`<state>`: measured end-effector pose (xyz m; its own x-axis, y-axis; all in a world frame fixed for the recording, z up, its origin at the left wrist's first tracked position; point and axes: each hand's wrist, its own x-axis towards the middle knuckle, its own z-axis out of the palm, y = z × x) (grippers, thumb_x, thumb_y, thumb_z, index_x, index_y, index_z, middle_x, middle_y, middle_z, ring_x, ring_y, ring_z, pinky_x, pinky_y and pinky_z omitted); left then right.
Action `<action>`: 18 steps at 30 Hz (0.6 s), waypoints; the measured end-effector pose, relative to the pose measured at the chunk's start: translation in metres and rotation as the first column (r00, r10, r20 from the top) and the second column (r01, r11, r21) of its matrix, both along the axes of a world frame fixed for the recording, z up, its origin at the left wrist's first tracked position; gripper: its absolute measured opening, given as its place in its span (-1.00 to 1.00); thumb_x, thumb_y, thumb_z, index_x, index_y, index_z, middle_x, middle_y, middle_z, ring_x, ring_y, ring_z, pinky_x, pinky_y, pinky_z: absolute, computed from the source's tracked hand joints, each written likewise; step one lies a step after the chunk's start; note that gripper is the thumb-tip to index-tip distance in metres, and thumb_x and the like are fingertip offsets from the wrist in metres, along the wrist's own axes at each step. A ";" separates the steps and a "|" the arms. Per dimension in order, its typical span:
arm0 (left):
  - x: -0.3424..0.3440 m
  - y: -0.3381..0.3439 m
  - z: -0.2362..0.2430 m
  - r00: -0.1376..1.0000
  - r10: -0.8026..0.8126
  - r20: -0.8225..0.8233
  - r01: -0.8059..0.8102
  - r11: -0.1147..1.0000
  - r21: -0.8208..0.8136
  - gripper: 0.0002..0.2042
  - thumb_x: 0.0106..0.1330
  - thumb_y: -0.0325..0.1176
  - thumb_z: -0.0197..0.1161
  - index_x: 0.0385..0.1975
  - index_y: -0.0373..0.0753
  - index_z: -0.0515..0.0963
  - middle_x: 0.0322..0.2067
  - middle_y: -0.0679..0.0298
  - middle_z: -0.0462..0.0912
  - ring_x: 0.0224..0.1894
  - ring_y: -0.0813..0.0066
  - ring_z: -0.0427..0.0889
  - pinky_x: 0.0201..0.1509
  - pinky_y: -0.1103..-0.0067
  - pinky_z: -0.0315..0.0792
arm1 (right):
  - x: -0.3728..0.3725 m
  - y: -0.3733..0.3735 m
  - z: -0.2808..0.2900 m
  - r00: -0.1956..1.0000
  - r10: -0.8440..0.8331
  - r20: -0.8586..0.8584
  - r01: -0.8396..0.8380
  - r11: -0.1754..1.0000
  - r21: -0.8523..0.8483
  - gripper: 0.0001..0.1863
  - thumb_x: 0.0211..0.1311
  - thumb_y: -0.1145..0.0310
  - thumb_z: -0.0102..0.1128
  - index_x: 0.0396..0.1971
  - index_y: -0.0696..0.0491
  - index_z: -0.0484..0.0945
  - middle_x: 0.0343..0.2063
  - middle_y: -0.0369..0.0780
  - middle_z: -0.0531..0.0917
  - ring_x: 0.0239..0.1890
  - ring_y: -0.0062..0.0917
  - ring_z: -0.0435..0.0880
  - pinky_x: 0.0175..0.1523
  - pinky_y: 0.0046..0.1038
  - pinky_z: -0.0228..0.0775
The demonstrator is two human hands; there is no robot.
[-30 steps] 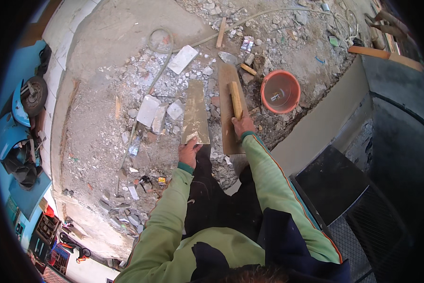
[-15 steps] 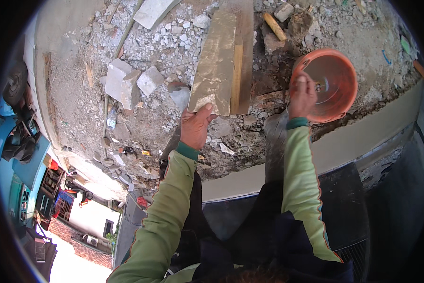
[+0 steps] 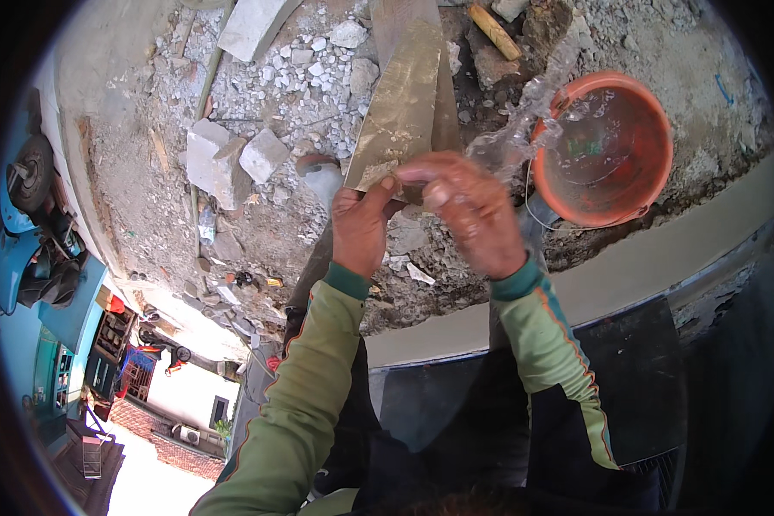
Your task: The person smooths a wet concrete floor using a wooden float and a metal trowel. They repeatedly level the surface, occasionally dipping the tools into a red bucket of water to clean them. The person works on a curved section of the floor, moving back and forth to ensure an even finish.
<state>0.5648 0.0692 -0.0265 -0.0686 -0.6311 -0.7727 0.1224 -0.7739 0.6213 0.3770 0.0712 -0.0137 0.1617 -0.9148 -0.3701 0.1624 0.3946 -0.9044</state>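
My left hand (image 3: pixel 359 225) is closed on the near end of a flat, dull metal plate (image 3: pixel 394 112), its thumb on a pale crusty patch. My right hand (image 3: pixel 477 219) is at that same end, fingers bent and smeared by motion, so its grip is unclear. Behind the plate lies a wooden board (image 3: pixel 447 112), partly covered. To the right, an orange bucket (image 3: pixel 654 143) with a wire handle has water in it, and splashed water (image 3: pixel 520 129) hangs in the air between bucket and plate.
Rubble with concrete chunks (image 3: pixel 264 156), a hose (image 3: pixel 217 64) and a short wooden piece (image 3: pixel 494 32) surrounds me. A low cement ledge (image 3: pixel 645 249) curves along the near right. At the left stand a blue scooter (image 3: pixel 17 249) and a white wall (image 3: pixel 180 387).
My right hand has left the wooden tool, passed over the bucket and moved left to the plate. Water has splashed up leftward from the bucket. The view has shifted closer over the plate.
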 end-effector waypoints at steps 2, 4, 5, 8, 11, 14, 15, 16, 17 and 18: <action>0.006 -0.010 0.001 0.999 -0.031 -0.026 0.029 0.996 -0.079 -0.77 0.46 -0.40 0.22 0.02 -0.35 0.60 -0.14 0.23 0.72 -0.15 0.50 0.71 0.01 0.49 0.61 | 0.055 -0.002 -0.001 0.938 0.081 -0.338 -0.156 0.967 -0.201 -0.34 0.52 -0.07 -0.04 0.41 0.07 0.33 0.33 -0.03 0.46 0.38 -0.14 0.40 0.47 -0.11 0.11; 0.028 -0.006 -0.005 0.985 0.107 -0.133 -0.120 0.988 -0.094 -0.76 0.47 -0.44 0.19 0.05 -0.36 0.57 -0.10 0.20 0.71 -0.13 0.44 0.72 0.05 0.45 0.62 | 0.079 -0.015 -0.016 0.843 0.137 -0.520 -0.299 0.923 -0.241 -0.28 0.52 -0.15 -0.12 0.47 0.02 0.23 0.45 -0.05 0.29 0.47 -0.14 0.25 0.53 -0.10 -0.05; 0.035 -0.009 -0.004 0.967 0.171 -0.188 -0.191 0.978 -0.089 -0.75 0.47 -0.45 0.18 0.07 -0.36 0.55 -0.09 0.18 0.70 -0.11 0.42 0.72 0.06 0.43 0.63 | 0.084 -0.027 -0.023 0.780 0.155 -0.606 -0.367 0.898 -0.242 -0.25 0.51 -0.19 -0.16 0.50 0.00 0.19 0.50 -0.06 0.20 0.52 -0.14 0.18 0.56 -0.10 -0.12; 0.048 -0.020 0.003 0.943 0.231 -0.239 -0.224 0.973 0.054 -0.72 0.40 -0.50 0.25 0.08 -0.34 0.55 -0.14 0.17 0.71 -0.09 0.35 0.74 0.03 0.40 0.65 | 0.086 -0.061 -0.066 0.677 0.062 -0.733 -0.355 0.900 -0.252 -0.20 0.50 -0.24 -0.18 0.51 0.01 0.16 0.53 -0.06 0.13 0.57 -0.17 0.06 0.58 -0.12 -0.20; 0.053 -0.014 0.009 0.976 0.162 -0.148 -0.163 0.987 0.007 -0.69 0.32 -0.57 0.30 0.06 -0.33 0.58 -0.13 0.15 0.73 -0.08 0.31 0.74 -0.02 0.38 0.66 | 0.065 -0.098 -0.134 0.575 0.040 -0.817 -0.276 0.950 -0.147 -0.19 0.52 -0.27 -0.27 0.53 -0.01 0.12 0.54 -0.07 0.13 0.58 -0.19 0.04 0.59 -0.10 -0.19; 0.046 -0.015 0.008 0.955 0.130 -0.265 -0.125 0.991 0.037 -0.67 0.31 -0.58 0.30 0.09 -0.33 0.59 -0.06 0.13 0.73 -0.04 0.31 0.74 -0.02 0.40 0.64 | 0.012 -0.125 -0.208 0.570 0.074 -0.818 -0.143 0.990 -0.010 -0.19 0.52 -0.29 -0.32 0.53 -0.02 0.13 0.53 -0.07 0.15 0.58 -0.20 0.03 0.57 -0.07 -0.10; 0.046 -0.015 0.008 0.946 0.162 -0.280 -0.138 0.985 0.103 -0.66 0.32 -0.58 0.30 0.10 -0.32 0.59 -0.05 0.13 0.73 -0.03 0.31 0.73 -0.01 0.41 0.63 | 0.005 -0.129 -0.207 0.593 0.086 -0.800 -0.095 0.995 0.037 -0.18 0.52 -0.30 -0.30 0.52 0.00 0.16 0.52 -0.07 0.17 0.58 -0.21 0.05 0.56 -0.06 -0.06; 0.043 -0.016 0.009 0.936 0.190 -0.295 -0.144 0.975 0.169 -0.66 0.32 -0.57 0.29 0.10 -0.32 0.58 -0.05 0.13 0.73 -0.02 0.32 0.73 0.00 0.41 0.63 | -0.001 -0.125 -0.204 0.561 0.102 -0.821 -0.062 0.995 0.082 -0.19 0.51 -0.28 -0.27 0.51 0.01 0.17 0.52 -0.04 0.17 0.57 -0.19 0.05 0.56 -0.06 -0.06; 0.043 -0.014 0.014 0.940 0.219 -0.262 -0.178 0.969 0.171 -0.66 0.33 -0.56 0.29 0.11 -0.32 0.58 -0.05 0.15 0.73 -0.03 0.34 0.73 0.00 0.44 0.62 | 0.011 -0.128 -0.174 0.545 0.134 -0.828 -0.050 0.991 0.127 -0.19 0.50 -0.27 -0.23 0.50 0.02 0.18 0.51 -0.01 0.17 0.57 -0.18 0.06 0.56 -0.06 -0.06; 0.040 -0.016 0.018 0.940 0.246 -0.235 -0.211 0.964 0.165 -0.66 0.34 -0.55 0.29 0.11 -0.31 0.58 -0.06 0.16 0.73 -0.05 0.37 0.73 -0.01 0.47 0.61 | 0.025 -0.128 -0.147 0.524 0.159 -0.837 -0.037 0.986 0.165 -0.19 0.49 -0.25 -0.20 0.50 0.03 0.19 0.50 0.02 0.16 0.57 -0.17 0.07 0.56 -0.06 -0.06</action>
